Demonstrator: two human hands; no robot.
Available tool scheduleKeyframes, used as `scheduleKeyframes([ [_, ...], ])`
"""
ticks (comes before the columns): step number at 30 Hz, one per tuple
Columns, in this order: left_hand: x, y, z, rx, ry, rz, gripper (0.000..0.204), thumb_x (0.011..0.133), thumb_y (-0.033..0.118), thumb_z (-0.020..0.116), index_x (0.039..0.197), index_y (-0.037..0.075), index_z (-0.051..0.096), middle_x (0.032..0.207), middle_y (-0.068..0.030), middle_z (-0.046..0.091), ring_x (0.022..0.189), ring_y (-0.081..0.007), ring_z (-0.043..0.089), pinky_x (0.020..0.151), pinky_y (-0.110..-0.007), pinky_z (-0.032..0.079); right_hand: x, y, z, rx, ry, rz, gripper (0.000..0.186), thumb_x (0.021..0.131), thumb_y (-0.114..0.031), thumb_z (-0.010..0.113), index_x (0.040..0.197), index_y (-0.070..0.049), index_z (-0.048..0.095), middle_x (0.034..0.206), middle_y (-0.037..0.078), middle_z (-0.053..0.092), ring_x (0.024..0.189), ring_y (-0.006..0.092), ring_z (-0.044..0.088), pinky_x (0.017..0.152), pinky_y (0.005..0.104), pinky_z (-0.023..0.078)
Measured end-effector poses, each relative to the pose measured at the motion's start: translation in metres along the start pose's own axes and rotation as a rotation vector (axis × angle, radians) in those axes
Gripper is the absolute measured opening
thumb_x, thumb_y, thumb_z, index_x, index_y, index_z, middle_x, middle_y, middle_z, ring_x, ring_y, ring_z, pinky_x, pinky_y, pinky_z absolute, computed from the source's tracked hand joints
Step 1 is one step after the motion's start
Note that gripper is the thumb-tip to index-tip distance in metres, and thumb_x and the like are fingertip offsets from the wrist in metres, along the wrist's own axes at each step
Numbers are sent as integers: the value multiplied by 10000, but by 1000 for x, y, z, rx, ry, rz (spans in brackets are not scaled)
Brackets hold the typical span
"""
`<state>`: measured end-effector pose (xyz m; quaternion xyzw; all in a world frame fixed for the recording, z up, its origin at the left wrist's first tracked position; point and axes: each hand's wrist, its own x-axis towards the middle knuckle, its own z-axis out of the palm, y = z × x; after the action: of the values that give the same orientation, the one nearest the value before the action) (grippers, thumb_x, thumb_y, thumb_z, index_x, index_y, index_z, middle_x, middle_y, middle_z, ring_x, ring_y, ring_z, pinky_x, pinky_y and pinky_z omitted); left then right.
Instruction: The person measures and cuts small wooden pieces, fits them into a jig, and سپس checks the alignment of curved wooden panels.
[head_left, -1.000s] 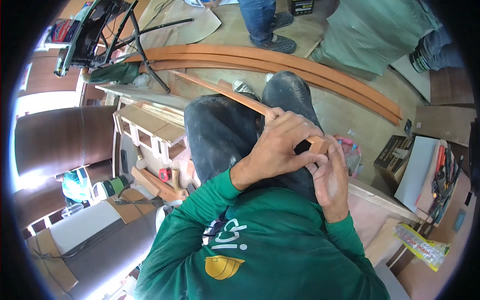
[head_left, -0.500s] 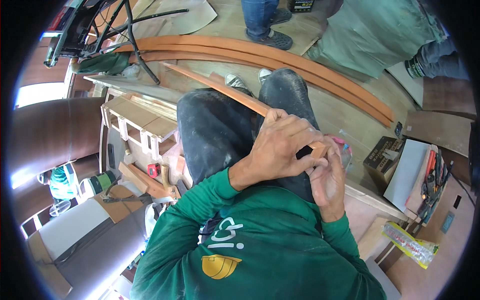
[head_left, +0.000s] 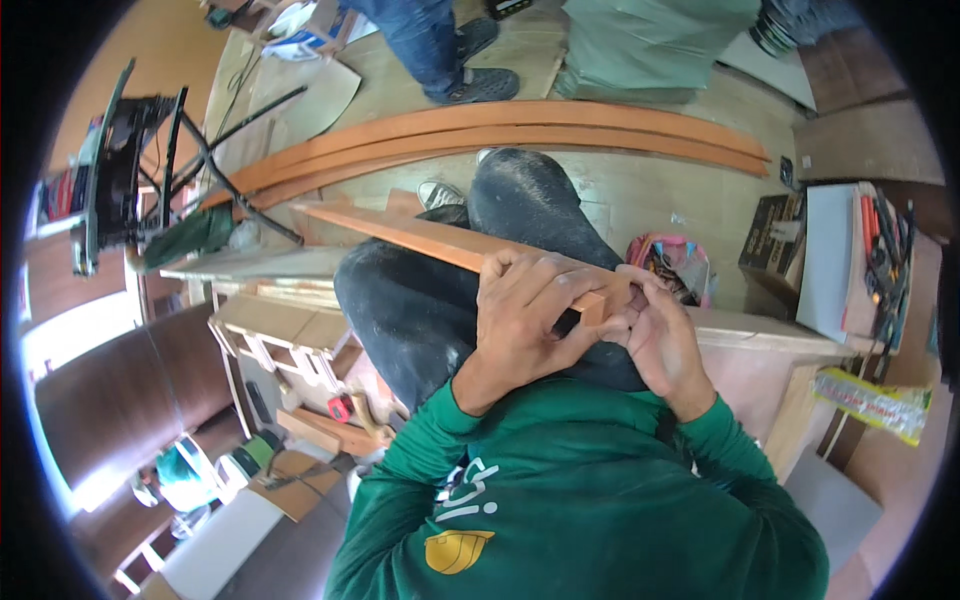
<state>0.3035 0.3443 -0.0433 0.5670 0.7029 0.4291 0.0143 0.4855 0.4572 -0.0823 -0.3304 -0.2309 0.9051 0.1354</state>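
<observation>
A long, narrow reddish-brown wooden strip [head_left: 420, 238] slants over my thighs, its far end pointing left and its squared near end [head_left: 594, 306] showing between my hands. My left hand [head_left: 528, 312] is wrapped over the strip close to that end, thumb underneath. Around the end itself, my right hand [head_left: 664, 340] is closed with thumb and fingertips against the wood. Part of that grip is hidden behind the strip and the left fingers.
Several long wooden boards [head_left: 520, 120] lie across the floor beyond my knees. A black folding stand [head_left: 170, 165] is at left. A pink bag [head_left: 672, 262], a cardboard box [head_left: 773, 240] and a tray of tools [head_left: 878, 260] sit at right. Another person's legs [head_left: 415, 45] stand ahead.
The whole view has swung, so the surroundings appear turned and shifted. Both hands stay on the strip's near end, and the strip lies at a flatter slant in the picture.
</observation>
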Motion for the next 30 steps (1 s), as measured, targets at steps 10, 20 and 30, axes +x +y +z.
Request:
scheduleKeyframes([
  [10, -4, 5, -1, 41, -31, 27, 537, 635, 371, 979, 1015, 100, 714, 946, -48, 725, 870, -235, 687, 807, -365, 432, -13, -21, -17, -475, 157, -252, 353, 1049, -185, 614, 1350, -4, 572, 1066, 76, 656, 970, 156, 663, 853, 314, 559],
  [20, 0, 0, 4, 12, -12, 27, 498, 658, 392, 964, 993, 118, 716, 951, -21, 730, 852, -225, 683, 776, -376, 431, 6, -42, -7, -679, 76, -373, 330, 1041, -178, 638, 1314, 2, 592, 1057, 72, 644, 969, 154, 673, 858, 309, 556],
  [30, -9, -18, 14, -103, 246, 132, 335, 769, 501, 824, 871, 233, 651, 814, 35, 523, 838, -189, 590, 788, -394, 343, 8, -135, 40, -938, -44, -831, 424, 1099, -147, 491, 1458, 78, 470, 1197, 147, 628, 1113, 249, 632, 1039, 398, 516],
])
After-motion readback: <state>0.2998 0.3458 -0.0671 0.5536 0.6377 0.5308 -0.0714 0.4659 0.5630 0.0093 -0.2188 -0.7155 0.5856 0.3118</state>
